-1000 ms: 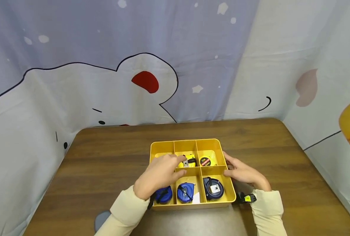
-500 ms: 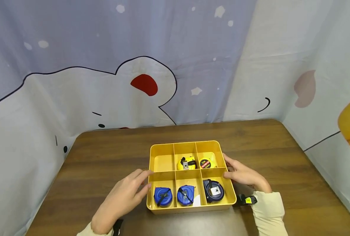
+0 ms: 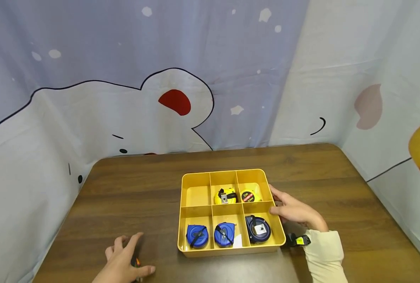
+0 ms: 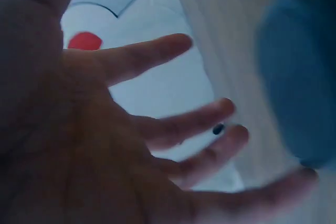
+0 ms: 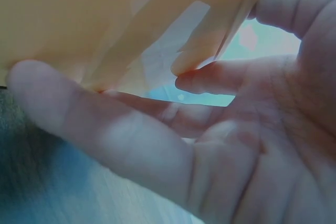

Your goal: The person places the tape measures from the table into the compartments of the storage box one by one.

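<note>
My left hand (image 3: pixel 119 265) is low at the left of the table with fingers spread and slightly bent. Between its thumb and index finger shows part of a small dark thing (image 3: pixel 136 262) with orange on it, mostly hidden. In the left wrist view a blurred blue rounded shape (image 4: pixel 299 77) lies near the fingertips. My right hand (image 3: pixel 298 212) grips the right wall of a yellow compartment box (image 3: pixel 195 253), thumb at the rim and fingers along the outside. The box holds two blue tape measures (image 3: pixel 197 236) (image 3: pixel 224 234), a dark navy tape measure (image 3: pixel 258 229) and two yellow tape measures (image 3: pixel 226 196) (image 3: pixel 250 196).
The box stands on a brown wooden table (image 3: pixel 139 188), its dividers making two rows of compartments. A patterned curtain (image 3: pixel 245 78) hangs behind the table and along its sides.
My left hand has moved from over the box's left part, past its left edge, down to the lower left of the table. My right hand stays on the box.
</note>
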Demonstrator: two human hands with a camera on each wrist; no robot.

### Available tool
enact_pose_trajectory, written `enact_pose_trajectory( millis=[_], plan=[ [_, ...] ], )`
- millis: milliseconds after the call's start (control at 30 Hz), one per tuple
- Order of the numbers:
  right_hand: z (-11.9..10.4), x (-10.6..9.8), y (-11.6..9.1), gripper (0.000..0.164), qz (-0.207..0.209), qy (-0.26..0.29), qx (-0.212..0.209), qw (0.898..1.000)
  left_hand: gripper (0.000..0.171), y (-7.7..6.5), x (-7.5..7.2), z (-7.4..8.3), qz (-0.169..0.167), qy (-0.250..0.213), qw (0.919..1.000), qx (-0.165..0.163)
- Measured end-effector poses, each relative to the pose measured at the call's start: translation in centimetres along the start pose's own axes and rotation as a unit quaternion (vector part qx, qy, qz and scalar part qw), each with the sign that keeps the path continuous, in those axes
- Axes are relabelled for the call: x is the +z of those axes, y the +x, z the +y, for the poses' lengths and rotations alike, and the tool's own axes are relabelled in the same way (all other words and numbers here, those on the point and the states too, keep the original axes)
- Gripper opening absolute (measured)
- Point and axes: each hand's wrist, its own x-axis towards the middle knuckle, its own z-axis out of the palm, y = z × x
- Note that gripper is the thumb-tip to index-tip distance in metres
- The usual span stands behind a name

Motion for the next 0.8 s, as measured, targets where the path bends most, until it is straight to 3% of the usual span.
enact_pose_trajectory(
  millis=[100,367,600,800],
  plan=[
    [0.1,-0.1,-0.2,0.079,-0.002,-0.003,-0.004,1.000,0.100,0.0,0.6,-1.1,-0.011,-0.007,0.9997,-0.022],
    [0.3,0.2,0.0,0.077,-0.005,-0.006,-0.018,1.000,0.080,0.5,0.4,-1.8,0.021,0.030,0.9987,-0.035],
    [0.2,0.0,0.1,0.077,-0.010,0.002,-0.010,1.000,0.085,0.4,0.8,-2.1,-0.007,0.020,0.9986,-0.048],
    [0.0,-0.3,0.1,0.080,0.001,-0.003,-0.007,1.000,0.085,0.3,1.2,-2.1,-0.002,0.013,0.9979,-0.064]
  ],
)
